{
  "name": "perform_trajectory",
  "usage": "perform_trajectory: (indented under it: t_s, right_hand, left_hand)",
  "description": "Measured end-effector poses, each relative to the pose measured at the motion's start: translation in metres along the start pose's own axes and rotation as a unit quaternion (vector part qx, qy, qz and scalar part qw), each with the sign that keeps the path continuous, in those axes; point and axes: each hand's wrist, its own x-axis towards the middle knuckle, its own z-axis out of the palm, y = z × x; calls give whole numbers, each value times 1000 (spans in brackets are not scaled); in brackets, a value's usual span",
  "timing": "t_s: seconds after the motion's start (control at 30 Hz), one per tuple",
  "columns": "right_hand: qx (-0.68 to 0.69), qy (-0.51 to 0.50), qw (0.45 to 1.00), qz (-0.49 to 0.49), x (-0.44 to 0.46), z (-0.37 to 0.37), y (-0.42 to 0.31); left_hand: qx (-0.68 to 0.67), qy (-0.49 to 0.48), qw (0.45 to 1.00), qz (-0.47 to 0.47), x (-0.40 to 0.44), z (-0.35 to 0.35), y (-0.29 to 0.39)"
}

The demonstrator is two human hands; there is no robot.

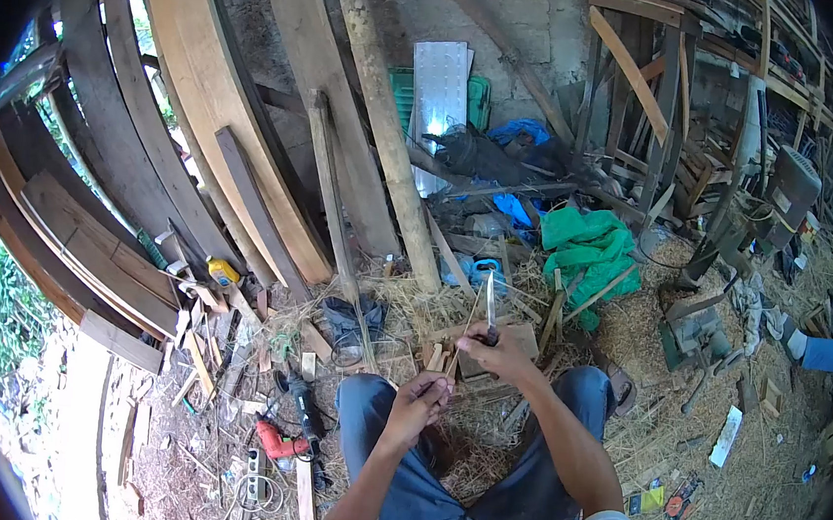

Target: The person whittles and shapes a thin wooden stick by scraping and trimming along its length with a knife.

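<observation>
The right grip (492, 354) is clasping the knife (491, 301), blade up — the left grip (416, 406) is pinching a strip (453, 364) just beside the knife. Keeping the left grip clear of the edge seems wise. The drill (280, 442) is lying well left of the knife.

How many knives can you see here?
1: a silver-bladed, dark-handled knife, held in the person's right hand, blade pointing away from the body. Others may be hidden among the scattered things.

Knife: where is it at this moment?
In the head view, just right of centre, the knife is in the right hand, blade pointing up the picture, near the left hand.
</observation>
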Motion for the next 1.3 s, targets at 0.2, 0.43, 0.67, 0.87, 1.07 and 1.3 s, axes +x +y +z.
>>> perform_trajectory:
  t_s: [0.2,0.43,0.67,0.87,1.07,1.3]
  right_hand:
    - [-96,-30,991,-86,5,4,18]
    - [-89,74,989,-91,9,-18,27]
    - [57,-38,997,32,-32,21,10]
    - [127,-34,982,139,-41,25,7]
    - [77,-92,980,161,-44,38,20]
    - [121,-29,963,239,-39,26,17]
  left_hand:
    - [-65,-21,998,0,11,-7,1]
    - [10,61,997,46,14,-15,7]
    - [115,47,984,127,27,-13,-16]
    - [159,2,966,203,25,-24,-36]
    - [189,23,966,177,-4,-28,-33]
    - [152,56,967,195,-22,-34,-57]
